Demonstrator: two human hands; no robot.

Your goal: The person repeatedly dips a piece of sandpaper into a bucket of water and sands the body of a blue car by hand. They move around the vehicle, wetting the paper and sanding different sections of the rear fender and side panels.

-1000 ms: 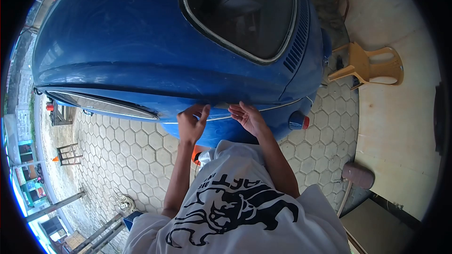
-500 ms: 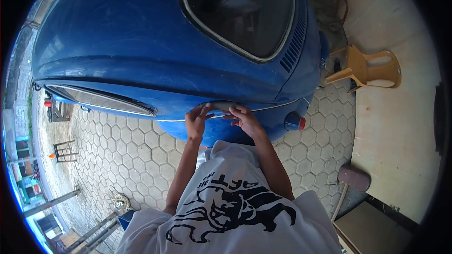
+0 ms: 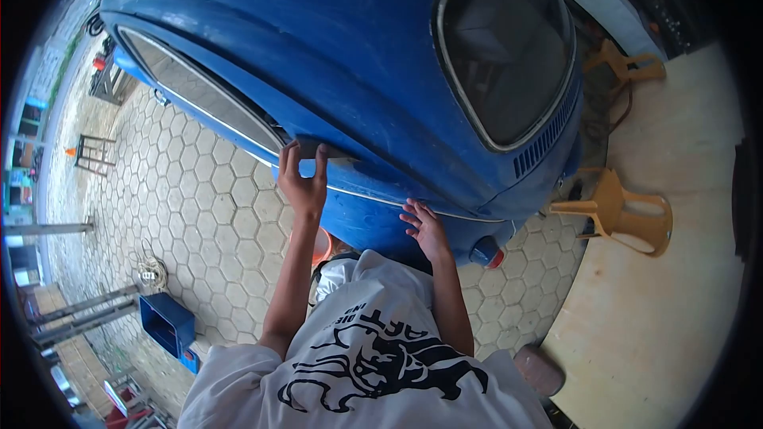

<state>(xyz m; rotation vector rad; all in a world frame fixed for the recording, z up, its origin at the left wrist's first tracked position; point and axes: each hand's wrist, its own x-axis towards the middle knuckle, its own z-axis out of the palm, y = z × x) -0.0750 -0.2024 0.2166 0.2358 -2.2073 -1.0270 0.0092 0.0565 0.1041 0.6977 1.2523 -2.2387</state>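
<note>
A blue car (image 3: 334, 56) fills the upper view, with a side window at the left and a rear window at the upper right. Between the thumb and fingers of my left hand (image 3: 304, 183) is a dark, thin sheet (image 3: 338, 149), held against the body panel just behind the side window. My right hand (image 3: 425, 226) is lower and farther right, near the pale trim strip (image 3: 389, 200); its fingers are apart and nothing is in them.
An orange bucket (image 3: 322, 246) is partly hidden behind my left forearm. Yellow plastic chairs (image 3: 628, 210) stand at the right. A blue crate (image 3: 167, 322) and coiled rope (image 3: 151, 272) lie at the lower left. A stool (image 3: 95, 155) stands farther off.
The view has turned, showing the car tilted. My right hand has let go of the dark sheet and moved away to the right. My left hand holds it alone, nearer the side window.
</note>
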